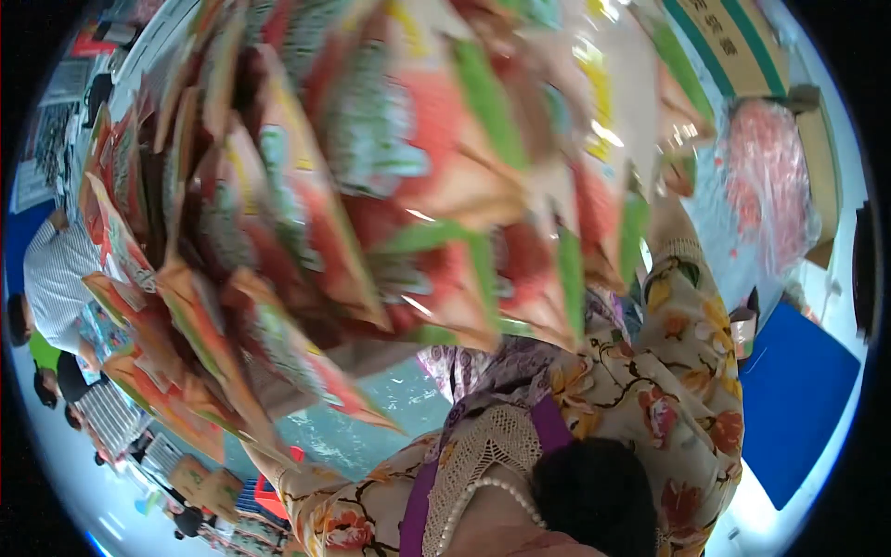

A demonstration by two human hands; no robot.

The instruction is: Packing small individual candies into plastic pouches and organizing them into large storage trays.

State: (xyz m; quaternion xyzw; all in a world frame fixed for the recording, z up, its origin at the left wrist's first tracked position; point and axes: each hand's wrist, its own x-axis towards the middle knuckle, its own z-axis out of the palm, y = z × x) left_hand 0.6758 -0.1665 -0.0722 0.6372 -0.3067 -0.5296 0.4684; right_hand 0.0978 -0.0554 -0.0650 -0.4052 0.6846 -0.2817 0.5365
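A bulky load of orange, red and green packets (418,167) is filling the upper middle, above a green surface (357,418). The left hand (264,446) is meeting its lower left edge; the right hand (666,221) is reaching its right side. Packets are hiding the fingers of both hands, so their grip cannot be told. 1 blue panel (803,399) is lying at right.

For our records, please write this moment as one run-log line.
red-green printed packets massed ahead | left hand, right hand: mostly hidden, grip unclear | right side: clear plastic bag, blue panel
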